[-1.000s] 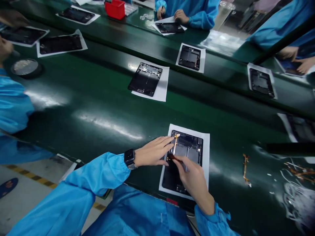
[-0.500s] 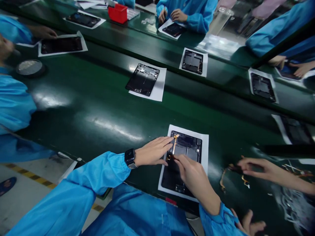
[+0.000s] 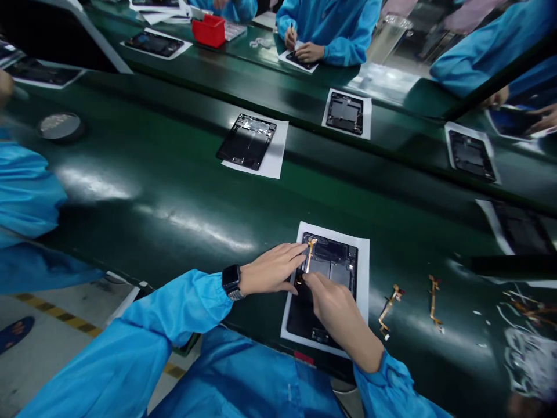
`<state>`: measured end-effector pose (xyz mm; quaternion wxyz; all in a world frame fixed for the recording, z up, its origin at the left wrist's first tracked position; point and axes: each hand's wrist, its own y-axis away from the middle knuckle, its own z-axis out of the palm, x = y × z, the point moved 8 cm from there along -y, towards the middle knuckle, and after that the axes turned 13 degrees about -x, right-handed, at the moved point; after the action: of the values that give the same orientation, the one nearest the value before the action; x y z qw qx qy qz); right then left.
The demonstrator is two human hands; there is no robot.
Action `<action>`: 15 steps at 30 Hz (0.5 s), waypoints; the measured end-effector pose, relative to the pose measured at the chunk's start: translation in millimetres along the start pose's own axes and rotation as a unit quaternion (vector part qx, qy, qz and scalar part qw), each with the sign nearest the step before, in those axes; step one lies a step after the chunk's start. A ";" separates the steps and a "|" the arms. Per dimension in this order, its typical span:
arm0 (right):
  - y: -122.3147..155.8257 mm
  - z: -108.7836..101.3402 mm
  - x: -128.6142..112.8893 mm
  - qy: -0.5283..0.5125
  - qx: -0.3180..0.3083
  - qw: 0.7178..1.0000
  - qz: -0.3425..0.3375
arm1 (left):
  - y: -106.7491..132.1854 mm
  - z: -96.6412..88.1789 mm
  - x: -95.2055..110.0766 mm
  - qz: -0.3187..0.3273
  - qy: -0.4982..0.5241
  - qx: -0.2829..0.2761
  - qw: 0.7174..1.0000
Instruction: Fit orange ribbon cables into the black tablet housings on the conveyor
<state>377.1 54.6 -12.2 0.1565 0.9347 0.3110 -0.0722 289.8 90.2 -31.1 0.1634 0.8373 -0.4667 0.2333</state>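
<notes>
Head cam looks down on a dark open tablet shell (image 3: 324, 287) lying on a white paper sheet (image 3: 364, 273) on the glossy green conveyor desk (image 3: 174, 191), right at the near edge in front of the person. A thin gold flex cable strip (image 3: 310, 253) already lies along the shell's upper left side, so placement looks mostly done; what seems left, judging from the pose, is pressing its lower end down near the middle of the left edge. I can't tell whether any connector is actually seated, it's too small.

Left hand (image 3: 270, 268), with a black smartwatch (image 3: 231, 281) on the wrist, lies flat with fingers stretched out and loosely together, fingertips touching the shell's left edge beside the strip. It grips nothing, just steadies. Right hand (image 3: 335, 305) comes in from below, fingers curled with the fingertips bunched together on the strip's lower end; whether it pinches or only pushes, I can't tell.

Two spare gold flex strips (image 3: 389, 307) lie loose on the desk to the right. More open shells on paper (image 3: 248, 142) ride further up the belt, and other workers in blue coats (image 3: 335, 23) sit across.
</notes>
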 end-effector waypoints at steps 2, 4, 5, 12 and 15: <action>-2.3 3.7 -3.9 -0.012 -0.001 1.000 -0.001 | 2.5 1.3 0.6 0.000 0.008 -0.001 1.000; -2.1 5.8 -4.0 -0.046 0.007 0.999 -0.003 | 5.1 -0.1 0.5 0.001 0.016 -0.004 1.000; 0.1 5.1 -1.2 -0.080 0.020 0.997 -0.003 | 5.1 -2.6 -0.2 0.004 0.022 -0.005 1.000; 53.5 6.9 70.3 -0.567 0.210 0.787 0.122 | -56.9 -46.1 -39.9 -0.121 -0.030 0.044 0.991; 77.8 16.1 90.6 -0.657 0.235 0.700 0.150 | -97.9 -38.0 -45.9 -0.144 -0.078 -0.028 0.986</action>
<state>495.6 40.9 -29.1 0.1054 0.6902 -0.0418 -0.7146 343.8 191.3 -29.7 0.1819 0.9066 -0.3585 0.1286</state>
